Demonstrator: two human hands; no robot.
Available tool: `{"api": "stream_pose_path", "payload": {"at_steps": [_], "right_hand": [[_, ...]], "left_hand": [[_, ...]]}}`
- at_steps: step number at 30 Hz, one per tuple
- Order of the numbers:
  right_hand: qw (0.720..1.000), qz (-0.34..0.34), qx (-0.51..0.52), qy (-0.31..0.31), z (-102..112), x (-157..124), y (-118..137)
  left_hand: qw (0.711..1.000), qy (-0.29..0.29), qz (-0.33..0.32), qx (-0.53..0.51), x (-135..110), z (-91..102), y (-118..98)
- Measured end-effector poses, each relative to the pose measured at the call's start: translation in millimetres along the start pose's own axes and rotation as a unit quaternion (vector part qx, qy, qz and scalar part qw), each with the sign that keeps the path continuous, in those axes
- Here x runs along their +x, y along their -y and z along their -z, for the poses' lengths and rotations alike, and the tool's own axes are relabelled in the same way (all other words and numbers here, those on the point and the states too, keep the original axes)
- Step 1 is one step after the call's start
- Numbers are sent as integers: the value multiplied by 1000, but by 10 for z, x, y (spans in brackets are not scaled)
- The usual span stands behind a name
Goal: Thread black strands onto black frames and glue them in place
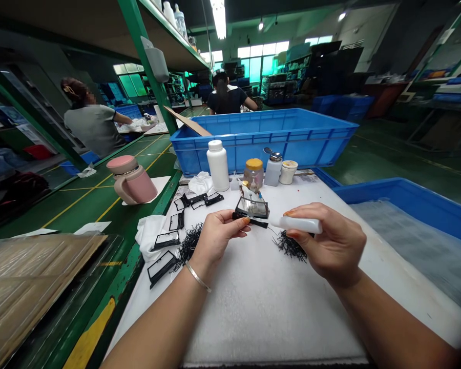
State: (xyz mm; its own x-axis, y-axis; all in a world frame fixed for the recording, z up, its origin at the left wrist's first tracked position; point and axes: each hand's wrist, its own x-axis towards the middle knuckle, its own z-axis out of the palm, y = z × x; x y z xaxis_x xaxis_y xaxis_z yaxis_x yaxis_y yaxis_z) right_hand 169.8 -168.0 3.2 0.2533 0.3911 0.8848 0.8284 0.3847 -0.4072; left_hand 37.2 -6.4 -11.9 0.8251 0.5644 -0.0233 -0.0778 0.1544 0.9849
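My left hand (218,238) pinches a thin black plastic strip (258,222) between thumb and fingers. My right hand (326,242) grips a white squeeze bottle (300,224), its narrow tip close to the strip. Just behind the strip sits a black-framed clear piece (252,207). A tangle of black bristly strands (290,247) lies below the bottle, and another (189,244) lies beside my left wrist. Several black rectangular frames (162,270) rest on white cloth and foam to the left. The white foam pad (272,312) covers the table under both hands.
Behind the pad stand a white bottle (218,165), a yellow-lidded jar (254,172), a pump dispenser (273,167) and a small round tub (288,172). Blue crates (265,138) stand behind and to the right. A pink mug (132,180) sits left. Co-workers sit beyond.
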Motion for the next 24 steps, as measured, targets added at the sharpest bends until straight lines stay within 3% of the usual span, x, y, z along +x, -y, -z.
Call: {"api": "stream_pose_path", "payload": {"at_steps": [24], "right_hand": [[999, -2, -23, 22, 3, 0, 8]], "left_hand": [[1000, 6, -16, 23, -2, 6, -9]]}}
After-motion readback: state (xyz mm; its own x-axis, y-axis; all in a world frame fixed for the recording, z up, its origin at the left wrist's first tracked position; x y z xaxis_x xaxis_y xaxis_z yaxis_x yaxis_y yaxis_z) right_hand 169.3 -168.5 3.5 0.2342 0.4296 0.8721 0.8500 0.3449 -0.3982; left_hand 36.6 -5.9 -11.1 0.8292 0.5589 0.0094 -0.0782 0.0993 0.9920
